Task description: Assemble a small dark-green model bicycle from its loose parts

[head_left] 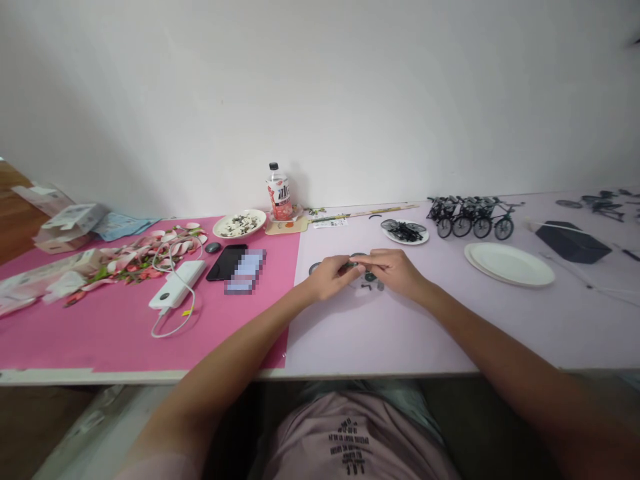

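Observation:
In the middle of the table, my left hand point(331, 277) and my right hand point(397, 270) meet at the fingertips. Both are closed on a small dark green part, which looks like a piece of a model bicycle; the fingers cover most of it. A dark model wheel point(314, 267) pokes out beside my left hand. Small black parts point(369, 287) lie on the pale sheet just below the fingertips. Beyond my right hand, a white plate point(424, 238) holds black wheels and other small parts. Several assembled model bicycles point(473, 218) stand in a row behind it.
White plates point(520, 265) and a black box point(573, 241) lie to the right. On the pink sheet are a power bank point(177, 285) with a cable, a phone point(227, 263), artificial petals point(135, 263), and a bowl point(220, 231). A drink bottle point(279, 193) stands by the wall.

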{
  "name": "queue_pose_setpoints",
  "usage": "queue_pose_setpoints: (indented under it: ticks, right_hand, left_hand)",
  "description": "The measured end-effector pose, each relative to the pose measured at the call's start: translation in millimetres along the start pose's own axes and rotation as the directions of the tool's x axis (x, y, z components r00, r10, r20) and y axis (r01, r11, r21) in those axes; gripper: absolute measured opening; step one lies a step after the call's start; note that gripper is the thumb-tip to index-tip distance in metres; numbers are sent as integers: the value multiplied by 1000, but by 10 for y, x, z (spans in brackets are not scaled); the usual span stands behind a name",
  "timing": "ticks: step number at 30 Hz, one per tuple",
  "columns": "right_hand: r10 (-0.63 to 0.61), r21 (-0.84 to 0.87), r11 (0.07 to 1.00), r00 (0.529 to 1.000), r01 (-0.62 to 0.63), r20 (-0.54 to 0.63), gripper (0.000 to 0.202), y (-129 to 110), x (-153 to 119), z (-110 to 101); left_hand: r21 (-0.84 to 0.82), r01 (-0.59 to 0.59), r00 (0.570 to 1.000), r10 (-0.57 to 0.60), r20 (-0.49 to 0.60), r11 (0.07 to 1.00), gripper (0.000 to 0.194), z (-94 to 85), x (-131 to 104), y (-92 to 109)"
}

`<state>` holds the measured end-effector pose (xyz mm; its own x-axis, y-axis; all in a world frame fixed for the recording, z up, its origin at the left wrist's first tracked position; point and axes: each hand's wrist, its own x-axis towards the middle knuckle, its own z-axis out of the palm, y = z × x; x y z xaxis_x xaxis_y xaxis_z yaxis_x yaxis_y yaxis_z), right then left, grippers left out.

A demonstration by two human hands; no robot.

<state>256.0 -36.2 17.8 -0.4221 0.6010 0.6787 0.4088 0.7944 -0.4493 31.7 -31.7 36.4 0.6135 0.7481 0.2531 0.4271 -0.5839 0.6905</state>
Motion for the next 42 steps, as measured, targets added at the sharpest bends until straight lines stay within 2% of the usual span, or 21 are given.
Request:
queue_pose_setpoints:
  ticks: [7,13,26,29,35,42]
  right_hand:
    - [-16,-39,999,1000,17,26,28,10,-11,-5]
    - [17,23,1000,999,-18,40,30,17,-24,28]
    - [187,67,980,981,-190,49,31,-103,-22,56]
    - [234,33,971,972,-236,34,30,-141,-4,42]
    - [266,12,964,964,-266,4,22,-149,29,17]
    - [274,48,961,962,-274,10,24,-159,20,38]
  left_hand:
    - [22,-14,1000,14,1,1000,54,28,18,-53]
    - [20,-38,999,38,6,999,45,19,11,-68]
    - [75,-70,998,70,6,995,41,10,-1,-52]
    - [60,-79,997,80,-19,995,39,7,11,-65]
    - [15,-103,985,104,-136,995,40,-6,24,-81]
    - [-47,-65,982,55,-182,997,36,-1,2,-9]
